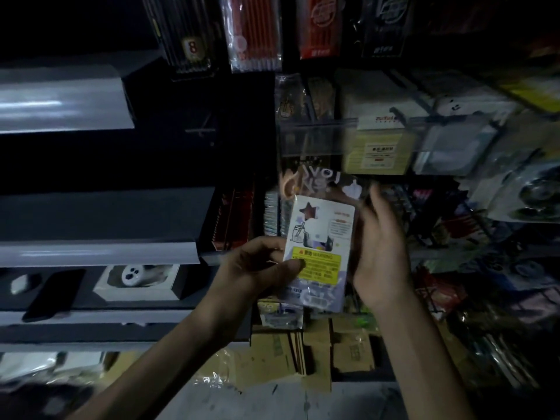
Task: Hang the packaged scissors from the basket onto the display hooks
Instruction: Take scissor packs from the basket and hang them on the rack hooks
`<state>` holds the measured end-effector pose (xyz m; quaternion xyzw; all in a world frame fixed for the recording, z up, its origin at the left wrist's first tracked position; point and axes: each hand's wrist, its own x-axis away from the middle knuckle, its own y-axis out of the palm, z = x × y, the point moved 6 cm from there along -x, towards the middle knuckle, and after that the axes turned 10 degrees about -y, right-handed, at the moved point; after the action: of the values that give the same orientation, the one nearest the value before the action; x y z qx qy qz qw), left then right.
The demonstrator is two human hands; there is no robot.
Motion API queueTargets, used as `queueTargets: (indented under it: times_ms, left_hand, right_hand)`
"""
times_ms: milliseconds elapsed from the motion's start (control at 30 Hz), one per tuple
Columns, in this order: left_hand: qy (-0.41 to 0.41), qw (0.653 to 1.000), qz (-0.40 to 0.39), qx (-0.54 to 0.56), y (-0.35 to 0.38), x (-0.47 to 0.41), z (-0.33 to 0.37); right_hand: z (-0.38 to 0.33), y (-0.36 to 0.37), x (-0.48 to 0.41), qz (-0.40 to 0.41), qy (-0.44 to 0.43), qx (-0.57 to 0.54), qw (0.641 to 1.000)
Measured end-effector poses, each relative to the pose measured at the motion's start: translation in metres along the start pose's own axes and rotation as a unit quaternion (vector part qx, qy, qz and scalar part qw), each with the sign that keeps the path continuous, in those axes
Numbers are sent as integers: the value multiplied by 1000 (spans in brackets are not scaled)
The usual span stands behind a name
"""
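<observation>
A flat scissors package (pixel 321 237), white card with a star cut-out and a yellow warning label, is held up in front of the display rack. My left hand (pixel 260 268) grips its lower left edge, thumb on the yellow label. My right hand (pixel 378 247) lies along the package's right edge with fingers pointing up; the view is blurred there and its grip is unclear. Another clear packet with letters (pixel 315 183) hangs just behind the held one. The basket is out of view.
Dark shelves with grey edges (pixel 100 250) run along the left, holding a boxed white item (pixel 136 277). Hanging pen and pencil packs (pixel 254 34) fill the top. Packets on wire hooks (pixel 454 140) crowd the right. Cardboard boxes (pixel 318 353) sit on the floor below.
</observation>
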<state>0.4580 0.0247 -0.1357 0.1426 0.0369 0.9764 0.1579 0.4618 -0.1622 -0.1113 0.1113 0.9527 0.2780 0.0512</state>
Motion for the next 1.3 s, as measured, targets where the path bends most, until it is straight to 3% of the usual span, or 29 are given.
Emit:
queueTargets:
  times_ms: [67, 133, 200, 300, 433, 500, 567, 667, 800, 900, 1067, 1167, 1300]
  left_hand:
    - [23, 1000, 20, -2, -3, 0, 2]
    - [57, 997, 43, -11, -2, 3, 7]
    - [117, 981, 111, -106, -4, 9, 12]
    - [255, 896, 204, -300, -2, 20, 19]
    - [429, 735, 208, -482, 24, 30, 14]
    - [455, 703, 191, -512, 35, 32, 11]
    - [446, 713, 177, -511, 39, 32, 14]
    - [404, 772, 169, -460, 32, 29, 25]
    - [282, 895, 187, -290, 9, 13, 43]
    - [154, 971, 134, -122, 8, -5, 51]
    - [67, 996, 28, 41, 17, -28, 52]
    - [88, 995, 32, 35, 16, -34, 51]
    - [121, 991, 59, -1, 14, -35, 58]
  right_hand:
    - [4, 0, -1, -36, -8, 67, 997]
    - [6, -8, -2, -10, -57, 156, 986]
    - [6, -13, 0, 41, -109, 216, 969]
    - [-4, -3, 7, 53, -153, 246, 956]
    - [2, 13, 15, -7, -97, 203, 974]
    - [3, 11, 16, 23, -122, 172, 977]
    - [7, 7, 15, 37, -107, 165, 980]
    - [9, -1, 9, 29, -66, 150, 986]
    - [-3, -5, 0, 1, -85, 184, 979]
    - [-6, -2, -2, -36, -78, 192, 978]
    - [-11, 4, -2, -91, -97, 226, 965]
    - [-19, 6, -2, -108, -151, 266, 946]
    - [-29, 2, -1, -72, -224, 291, 927]
